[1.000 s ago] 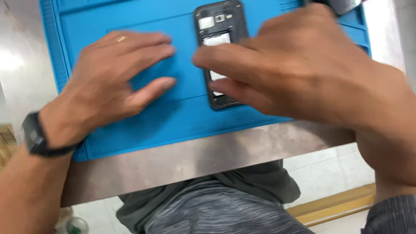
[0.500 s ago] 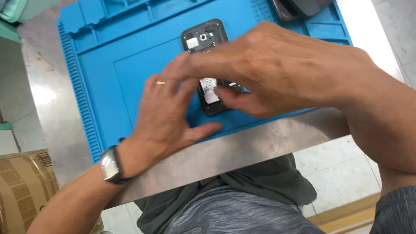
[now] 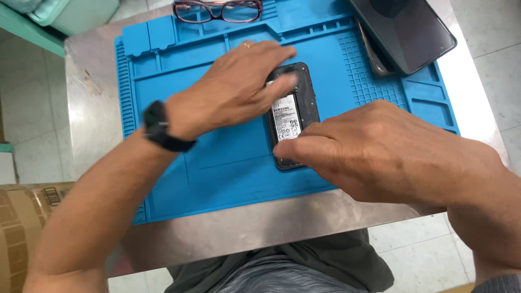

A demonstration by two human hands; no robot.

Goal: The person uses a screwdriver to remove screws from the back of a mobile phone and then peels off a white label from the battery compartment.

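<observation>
A black phone [image 3: 304, 103] lies face down on a blue work mat [image 3: 217, 163], its back cover off and a white-labelled battery [image 3: 286, 119] showing. My left hand [image 3: 230, 89], with a ring and a black wristwatch, reaches across and presses its fingers on the phone's top end. My right hand [image 3: 374, 149] rests over the phone's lower end, its fingertips on the bottom edge. Neither hand lifts the phone off the mat.
The mat lies on a metal table [image 3: 92, 103]. A pair of glasses [image 3: 217, 11] sits at the mat's far edge. Two dark phones [image 3: 404, 30] lie stacked at the far right. A cardboard box [image 3: 21, 228] stands at the lower left.
The view has shifted, so the mat sits lower in frame. My left hand moved from beside the phone's lower part to its top end. My right hand slid down to the phone's bottom end.
</observation>
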